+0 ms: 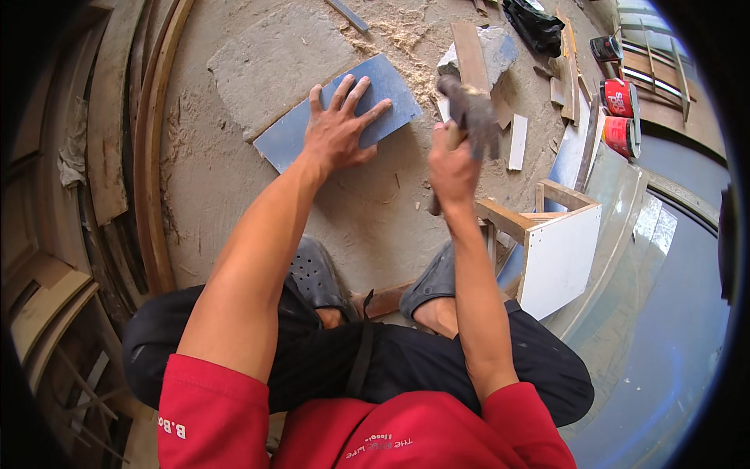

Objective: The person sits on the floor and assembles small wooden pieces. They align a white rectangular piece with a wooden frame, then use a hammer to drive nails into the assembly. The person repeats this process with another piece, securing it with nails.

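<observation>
A flat blue-grey rectangular board (281, 143) lies tilted across the edge of a grey stone slab (262, 74). My left hand (337, 129) rests on the board with its fingers spread, pressing it from above. My right hand (455, 172) is closed round the handle of a hammer (474, 113), raised to the right of the board and apart from it. The hammer's head is smeared by motion. Whether a nail stands in the board I cannot tell.
To the right stands a small white-sided wooden frame (558, 262). Wood offcuts (517, 142), red cans (617, 137) and a black plastic bag (535, 27) lie beyond. Long planks (113, 117) lean at the left. Sawdust (406, 39) covers the floor behind the board.
</observation>
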{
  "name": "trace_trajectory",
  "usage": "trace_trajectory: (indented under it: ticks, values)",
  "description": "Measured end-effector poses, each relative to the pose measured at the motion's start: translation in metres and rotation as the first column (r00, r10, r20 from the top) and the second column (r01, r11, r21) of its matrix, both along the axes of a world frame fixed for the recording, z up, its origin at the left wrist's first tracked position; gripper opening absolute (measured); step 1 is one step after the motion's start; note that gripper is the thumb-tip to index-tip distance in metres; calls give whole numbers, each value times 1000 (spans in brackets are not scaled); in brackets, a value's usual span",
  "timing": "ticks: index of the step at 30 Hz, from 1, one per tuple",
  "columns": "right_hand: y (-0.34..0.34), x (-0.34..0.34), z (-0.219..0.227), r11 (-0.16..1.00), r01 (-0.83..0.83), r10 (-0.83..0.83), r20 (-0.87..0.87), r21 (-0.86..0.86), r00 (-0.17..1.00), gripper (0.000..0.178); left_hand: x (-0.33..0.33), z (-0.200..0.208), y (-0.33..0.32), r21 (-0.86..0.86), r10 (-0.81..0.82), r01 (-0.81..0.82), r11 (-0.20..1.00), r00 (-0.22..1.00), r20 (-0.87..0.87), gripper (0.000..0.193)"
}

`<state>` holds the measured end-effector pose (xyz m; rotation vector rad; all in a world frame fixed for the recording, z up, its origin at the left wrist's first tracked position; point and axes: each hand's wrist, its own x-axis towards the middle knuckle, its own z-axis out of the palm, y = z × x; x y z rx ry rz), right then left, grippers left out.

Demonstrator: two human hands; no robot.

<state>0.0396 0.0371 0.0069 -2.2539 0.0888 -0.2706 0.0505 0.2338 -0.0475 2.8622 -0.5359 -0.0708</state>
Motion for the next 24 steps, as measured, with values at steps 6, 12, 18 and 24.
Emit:
trace_trajectory:
  ticks: [6, 12, 18, 24]
  values:
    - [-14, 5, -16, 982, -107, 56, -300, -154, 952, 20, -1, -3, 1, -13, 5, -5, 1000, 1000, 19, 80]
    - [-2, -2, 1, 997, -43, 35, -120, -59, 992, 18, -1, -3, -1, 12, 8, -8, 1000, 1000, 15, 81]
    - [-9, 0, -10, 977, -110, 51, -304, -181, 951, 35, -1, -2, 0, 16, -5, 4, 1000, 1000, 8, 80]
    - [-12, -9, -33, 975, -162, 162, -7, -150, 987, 41, 0, 1, -3, 12, -6, 6, 1000, 1000, 1, 80]
